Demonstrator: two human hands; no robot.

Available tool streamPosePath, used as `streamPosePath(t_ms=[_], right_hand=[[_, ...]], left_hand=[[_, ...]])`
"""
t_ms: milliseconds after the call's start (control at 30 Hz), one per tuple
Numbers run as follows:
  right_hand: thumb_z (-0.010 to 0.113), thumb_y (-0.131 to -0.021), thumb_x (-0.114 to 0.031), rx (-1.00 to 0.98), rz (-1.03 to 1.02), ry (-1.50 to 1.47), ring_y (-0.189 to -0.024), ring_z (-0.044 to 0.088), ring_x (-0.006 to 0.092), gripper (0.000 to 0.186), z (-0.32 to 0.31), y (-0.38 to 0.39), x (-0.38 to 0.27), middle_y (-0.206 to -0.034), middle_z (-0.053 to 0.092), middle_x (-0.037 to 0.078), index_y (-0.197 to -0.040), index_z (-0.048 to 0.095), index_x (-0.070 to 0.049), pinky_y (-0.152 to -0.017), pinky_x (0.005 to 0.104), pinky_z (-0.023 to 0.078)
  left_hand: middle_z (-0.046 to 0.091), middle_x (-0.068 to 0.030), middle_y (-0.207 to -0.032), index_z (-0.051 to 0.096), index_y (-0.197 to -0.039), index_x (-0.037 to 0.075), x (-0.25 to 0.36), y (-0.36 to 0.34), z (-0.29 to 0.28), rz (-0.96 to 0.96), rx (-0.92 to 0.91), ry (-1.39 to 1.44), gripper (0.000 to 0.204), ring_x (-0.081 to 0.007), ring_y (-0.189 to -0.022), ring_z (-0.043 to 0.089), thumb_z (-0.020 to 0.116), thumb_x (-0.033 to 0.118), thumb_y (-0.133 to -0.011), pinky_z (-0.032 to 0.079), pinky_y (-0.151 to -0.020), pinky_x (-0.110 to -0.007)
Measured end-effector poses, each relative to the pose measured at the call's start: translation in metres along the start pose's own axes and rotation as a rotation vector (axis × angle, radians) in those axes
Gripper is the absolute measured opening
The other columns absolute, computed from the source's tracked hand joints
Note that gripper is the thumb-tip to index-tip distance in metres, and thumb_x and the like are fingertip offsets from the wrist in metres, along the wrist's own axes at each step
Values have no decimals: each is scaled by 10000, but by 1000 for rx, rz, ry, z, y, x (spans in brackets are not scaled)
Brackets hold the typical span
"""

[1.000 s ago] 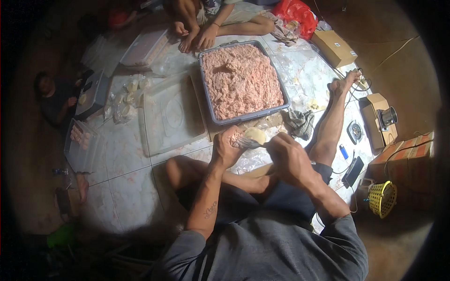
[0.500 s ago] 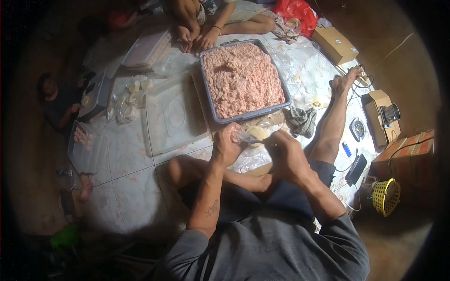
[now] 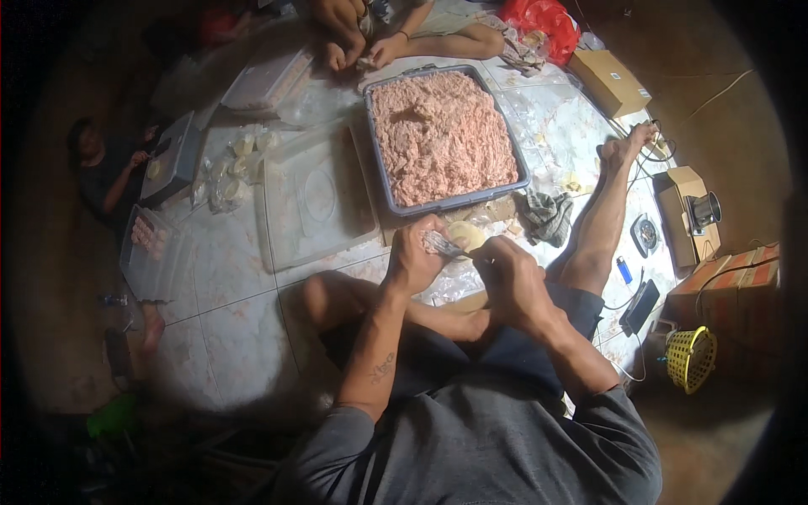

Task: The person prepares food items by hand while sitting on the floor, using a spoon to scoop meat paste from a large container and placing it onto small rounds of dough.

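Note:
Above my crossed legs, my left hand (image 3: 417, 257) is closed around a small portion of pink minced meat mixture (image 3: 433, 242). A thin metal utensil (image 3: 459, 252), blade or spoon I cannot tell, reaches into it from my right hand (image 3: 513, 276), whose fingers are wrapped round the other end. Just beyond and below both hands lie pale round dough wrappers (image 3: 468, 235) on clear plastic (image 3: 450, 288). A large grey tub (image 3: 459, 202) heaped with the same pink meat mixture (image 3: 442, 139) stands in front of my hands.
Left of the tub is a clear plastic lid or tray (image 3: 282, 206). A crumpled cloth (image 3: 547, 216) lies at its right corner. Two people sit at the far side and left, near boxes and packs of wrappers (image 3: 229, 189). Farther right are an ashtray (image 3: 645, 234), cartons and a yellow basket (image 3: 690, 359).
My left hand has turned slightly and the utensil now lies against the meat portion. The whole view has shifted a little. The far person's hands have moved apart slightly.

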State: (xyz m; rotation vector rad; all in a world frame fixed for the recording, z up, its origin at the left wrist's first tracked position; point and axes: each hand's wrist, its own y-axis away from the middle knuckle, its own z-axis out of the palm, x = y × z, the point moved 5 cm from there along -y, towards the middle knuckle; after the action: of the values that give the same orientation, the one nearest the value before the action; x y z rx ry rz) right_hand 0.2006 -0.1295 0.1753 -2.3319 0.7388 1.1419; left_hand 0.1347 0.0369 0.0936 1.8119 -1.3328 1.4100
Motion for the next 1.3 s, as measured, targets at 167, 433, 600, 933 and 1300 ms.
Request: streamPosePath(t_ms=[167,433,600,933,1300], right_hand=[[643,-900,23,200,34,-164,-682,613,322,61,-20,8,15,-810,599,183,-950,608,21,-607,371,474],[597,-910,-5,154,148,-181,-818,605,466,69,-18,8,1,-883,627,236,-965,601,36,-736,449,490],[625,-900,8,-27,91,-52,-768,598,358,83,14,-1,9,-891,635,203,-983,631,12,-722,381,486],[562,-928,90,172,190,-168,-760,553,104,133,-50,21,77,-905,610,56,-1043,584,26,-639,224,448],[549,-913,102,215,239,-188,-905,604,170,154,-73,59,125,-965,639,103,-1054,588,54,-833,279,471]], left_hand=[[658,-8,-869,627,-935,35,28,12,-25,65,8,563,296,-82,-818,603,866,59,-762,509,-759,-260],[672,-27,-916,593,-920,59,10,23,-25,26,60,614,360,-37,-762,531,898,117,-739,461,-671,-225],[675,-35,-922,563,-1065,53,-37,20,-20,-66,16,217,433,-88,-834,609,858,29,-749,505,-748,-240],[655,-34,-826,616,-1122,1,-117,-5,-175,-253,213,-215,366,-101,-703,588,802,139,-838,523,-673,-256],[683,-231,-1119,634,-1223,-41,-228,-84,-147,-696,190,-165,758,-323,-957,708,484,652,-956,583,-805,-413]])
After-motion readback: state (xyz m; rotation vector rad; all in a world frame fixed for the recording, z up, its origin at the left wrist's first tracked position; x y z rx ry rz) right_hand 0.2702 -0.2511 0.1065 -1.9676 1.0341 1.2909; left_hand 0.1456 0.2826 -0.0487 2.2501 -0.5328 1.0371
